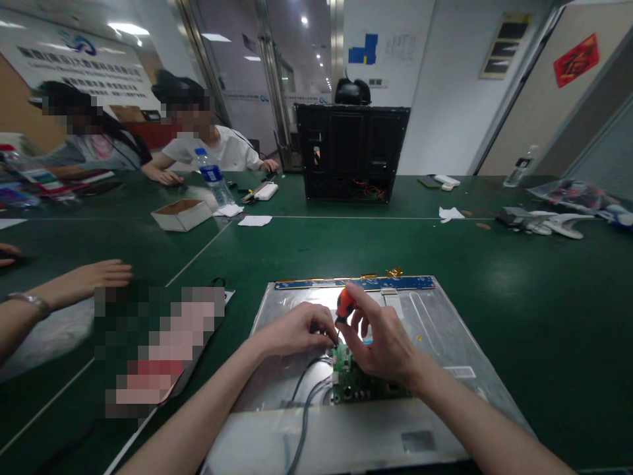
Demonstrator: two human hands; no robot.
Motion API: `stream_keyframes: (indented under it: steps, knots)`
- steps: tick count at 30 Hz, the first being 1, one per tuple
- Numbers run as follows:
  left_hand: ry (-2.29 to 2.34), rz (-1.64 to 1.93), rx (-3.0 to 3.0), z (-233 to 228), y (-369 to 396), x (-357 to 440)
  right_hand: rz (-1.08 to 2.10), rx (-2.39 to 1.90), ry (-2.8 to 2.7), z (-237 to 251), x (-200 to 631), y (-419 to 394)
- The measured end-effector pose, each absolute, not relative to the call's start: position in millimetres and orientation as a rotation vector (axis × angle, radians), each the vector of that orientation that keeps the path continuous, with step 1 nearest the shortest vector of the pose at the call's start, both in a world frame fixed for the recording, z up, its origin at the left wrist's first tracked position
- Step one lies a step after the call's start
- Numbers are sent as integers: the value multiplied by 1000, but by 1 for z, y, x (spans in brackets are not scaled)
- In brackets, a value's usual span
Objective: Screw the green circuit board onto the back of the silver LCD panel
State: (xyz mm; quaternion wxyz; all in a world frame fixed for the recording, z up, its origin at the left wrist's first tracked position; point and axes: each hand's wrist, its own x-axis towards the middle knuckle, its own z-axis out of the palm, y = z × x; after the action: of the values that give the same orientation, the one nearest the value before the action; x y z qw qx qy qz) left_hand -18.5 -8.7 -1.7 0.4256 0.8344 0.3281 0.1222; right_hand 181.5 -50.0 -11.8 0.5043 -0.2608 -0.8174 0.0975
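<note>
- Edges: metal panel [445, 336] flat on the green table [558, 316], directly before the person; blue strip [316, 285] along its far edge.
- Room: tabletop extends right of the panel; grey-and-white bundle [544, 221] well apart, far right. On the left, a co-worker's hand [101, 278] lies beyond a partly pixelated item.
- Right hand [386, 333]: thumb and fingers closed on an orange-and-black screwdriver [345, 305], shaft pointing down.
- Left hand [309, 326]: fingertips bunched near the screwdriver's tip; cannot tell whether they pinch anything.
- Green circuit board [346, 376]: on the panel, partly under the right hand; grey cables [303, 422] to its left.
- Surroundings: black housing [353, 145] upright across the table; open box [182, 219] and bottle [215, 177] left of it.
</note>
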Motion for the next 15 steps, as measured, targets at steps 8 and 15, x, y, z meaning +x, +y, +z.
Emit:
stream_keyframes:
  steps: [8, 15]
  knots:
    - [816, 325, 2091, -4, -9, -19, 183, -625, -1956, -13, 179, -49]
    - [880, 333, 2073, 3, -14, -15, 150, -611, -1983, -11, 180, -49]
